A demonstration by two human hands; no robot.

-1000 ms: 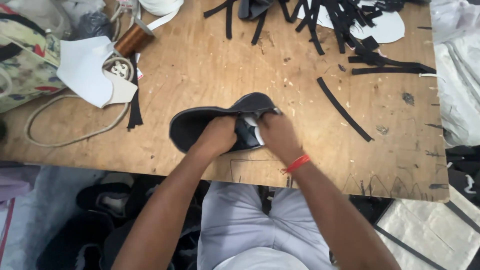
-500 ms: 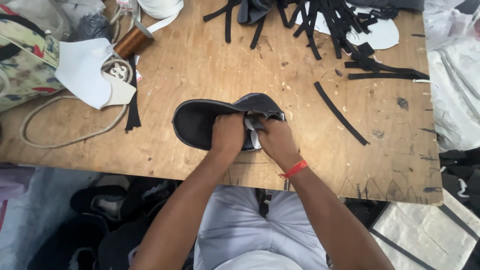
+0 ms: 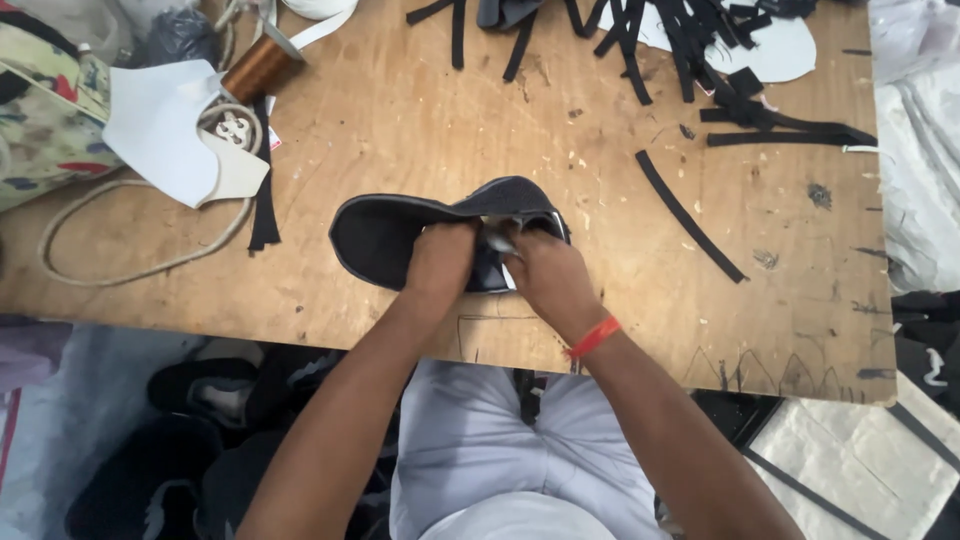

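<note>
Black shoe upper (image 3: 385,235) — gripped by both closed hands, left (image 3: 440,265) and right (image 3: 545,278) — near the table's (image 3: 400,120) front edge.

Left hand (image 3: 440,262) and right hand (image 3: 545,275) close together, fingers curled tight, both arms reaching forward.

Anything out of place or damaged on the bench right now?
Mostly clutter: black strips lie scattered at the far edge, one stray strip alone. The plywood table is scuffed. Both hands, left and right, grip the dark shoe piece.
</note>
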